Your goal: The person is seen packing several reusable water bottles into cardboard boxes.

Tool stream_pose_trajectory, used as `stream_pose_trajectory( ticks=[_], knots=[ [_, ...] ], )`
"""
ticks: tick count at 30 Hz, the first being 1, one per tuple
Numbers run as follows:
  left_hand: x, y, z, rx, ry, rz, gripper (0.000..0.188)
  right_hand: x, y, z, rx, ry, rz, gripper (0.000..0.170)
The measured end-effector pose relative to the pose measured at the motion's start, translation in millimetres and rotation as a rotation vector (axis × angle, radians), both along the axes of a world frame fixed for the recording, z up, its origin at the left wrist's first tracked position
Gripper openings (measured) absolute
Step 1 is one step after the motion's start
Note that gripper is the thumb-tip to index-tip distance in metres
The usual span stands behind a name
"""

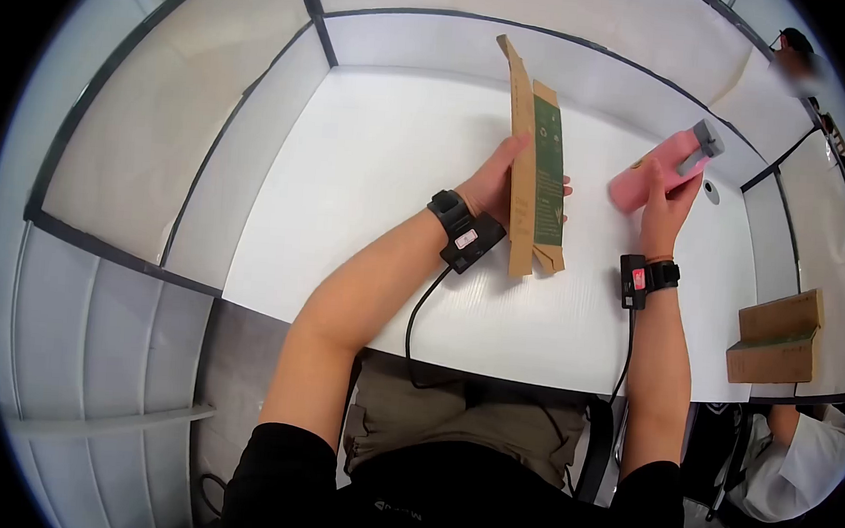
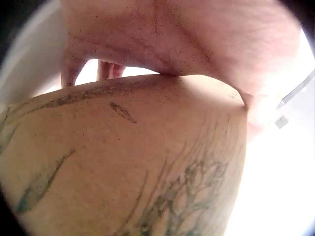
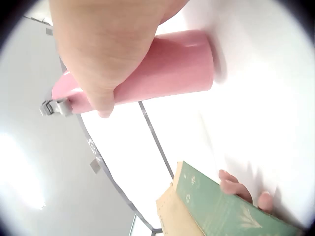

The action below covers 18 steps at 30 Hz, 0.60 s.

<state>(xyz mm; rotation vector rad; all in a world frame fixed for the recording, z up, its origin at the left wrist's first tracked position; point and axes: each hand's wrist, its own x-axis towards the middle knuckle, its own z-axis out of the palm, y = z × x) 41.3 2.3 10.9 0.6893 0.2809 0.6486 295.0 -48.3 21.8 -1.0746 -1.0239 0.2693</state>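
Black shirt point(image 1: 466, 494) bears illegible lettering point(image 1: 398, 509); left hand point(image 1: 490, 183) grips printed carton point(image 1: 547, 165); beside it, right hand point(image 1: 668, 209) grasps pink bottle point(image 1: 673, 152).

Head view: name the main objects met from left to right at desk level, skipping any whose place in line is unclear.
Left wristband → held carton → bottle → far-right carton.

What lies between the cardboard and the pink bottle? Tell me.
In the head view, fingertips of the left hand show past the cardboard; from there to the bottle, the white table is bare.
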Motion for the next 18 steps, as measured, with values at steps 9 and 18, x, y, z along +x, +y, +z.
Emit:
stream_pose_trajectory(
  ticks=[9,18],
  knots=[
    [2.2,1.7,1.6,0.000,0.056,0.125,0.076,19.1,6.5,-26.6,-0.115,-0.320,-0.301,0.082],
    [1.5,12.6,-0.1,-0.058,-0.020,0.227,0.072,-55.1,-19.1,-14.9,-0.338,-0.288,0.253,0.024]
  ],
)
